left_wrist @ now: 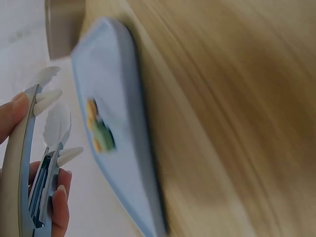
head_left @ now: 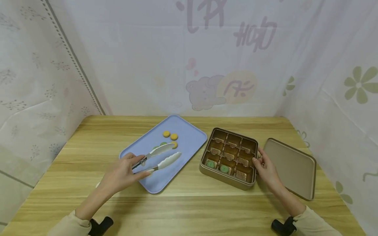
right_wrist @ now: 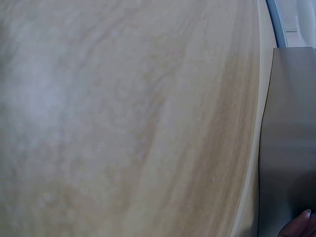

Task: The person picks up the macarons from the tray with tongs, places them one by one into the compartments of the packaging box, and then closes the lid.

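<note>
Left hand (head_left: 118,175) grips parted tongs (head_left: 169,160) above the blue tray (head_left: 190,131), right hand (head_left: 268,172) holds the brown box's (head_left: 222,179) rim; I'd straddle one green piece (left_wrist: 103,136) on the tray evenly, squeezing lightly.

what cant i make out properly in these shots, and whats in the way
Green pieces on the tray, head view: partly covered by the tongs.
Pale object, head view: mostly hidden by the left forearm; I cannot tell what it is.
Right hand, right wrist view: mostly cut off by the bottom right corner.
Box, left wrist view: cut off by the top edge; its inside does not show.
</note>
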`<state>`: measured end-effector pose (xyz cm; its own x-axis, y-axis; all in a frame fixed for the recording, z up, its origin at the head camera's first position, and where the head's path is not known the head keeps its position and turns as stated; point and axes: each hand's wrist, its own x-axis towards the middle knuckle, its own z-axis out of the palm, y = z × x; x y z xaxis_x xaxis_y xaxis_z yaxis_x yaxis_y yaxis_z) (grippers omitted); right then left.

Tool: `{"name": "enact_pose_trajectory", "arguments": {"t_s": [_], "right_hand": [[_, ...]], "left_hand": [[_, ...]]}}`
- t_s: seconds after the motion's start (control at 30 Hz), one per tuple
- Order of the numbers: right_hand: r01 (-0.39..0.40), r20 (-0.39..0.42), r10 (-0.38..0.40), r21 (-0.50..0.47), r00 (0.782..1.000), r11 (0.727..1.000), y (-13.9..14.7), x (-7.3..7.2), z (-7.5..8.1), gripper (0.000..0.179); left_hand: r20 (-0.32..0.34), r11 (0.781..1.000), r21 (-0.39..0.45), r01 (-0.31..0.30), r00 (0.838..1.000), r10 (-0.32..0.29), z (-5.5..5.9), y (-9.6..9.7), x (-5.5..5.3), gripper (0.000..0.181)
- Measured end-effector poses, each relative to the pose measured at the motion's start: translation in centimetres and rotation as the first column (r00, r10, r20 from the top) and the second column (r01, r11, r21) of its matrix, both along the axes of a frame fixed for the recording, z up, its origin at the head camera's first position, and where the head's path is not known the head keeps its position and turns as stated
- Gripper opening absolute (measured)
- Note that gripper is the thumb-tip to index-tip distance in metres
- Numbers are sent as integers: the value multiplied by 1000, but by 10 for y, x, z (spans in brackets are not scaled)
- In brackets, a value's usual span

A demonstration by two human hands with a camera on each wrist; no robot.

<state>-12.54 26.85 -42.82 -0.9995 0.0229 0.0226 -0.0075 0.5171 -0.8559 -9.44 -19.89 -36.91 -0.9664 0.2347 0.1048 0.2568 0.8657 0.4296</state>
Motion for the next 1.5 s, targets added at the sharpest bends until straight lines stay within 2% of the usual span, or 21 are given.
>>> {"name": "enact_pose_trajectory", "arguments": {"t_s": [0.13, 0.27, 0.43, 0.6, 1.03, 1.27, 1.5], "right_hand": [[0, -1, 0, 5, 1000, 1000, 1, 1, 1, 62], [5, 2, -5, 9, 1000, 1000, 1, 0, 1, 62], [5, 10, -5, 9, 1000, 1000, 0, 0, 2, 62], [8, 13, -8, 5, 1000, 1000, -1, 0, 2, 62], [6, -6, -6, 11, 1000, 1000, -1, 0, 2, 61], [10, 5, -10, 9, 1000, 1000, -1, 0, 1, 61], [9, -15, -9, 12, 1000, 1000, -2, 1, 1, 60]], "left_hand": [[-57, 998, -49, -37, 998, 34, -1, -20, 3, 64], [-104, 994, -98, -56, 994, 45, -2, -32, 3, 64], [-88, 989, -123, -81, 994, 70, -4, -39, 2, 67], [-73, 986, -134, -96, 994, 87, -6, -43, -1, 68], [-96, 983, -168, -74, 994, 58, -12, -46, -8, 64], [-67, 984, -162, -70, 996, 60, -10, -45, -10, 63], [-89, 986, -157, -62, 995, 48, -10, -45, -10, 59]]}}
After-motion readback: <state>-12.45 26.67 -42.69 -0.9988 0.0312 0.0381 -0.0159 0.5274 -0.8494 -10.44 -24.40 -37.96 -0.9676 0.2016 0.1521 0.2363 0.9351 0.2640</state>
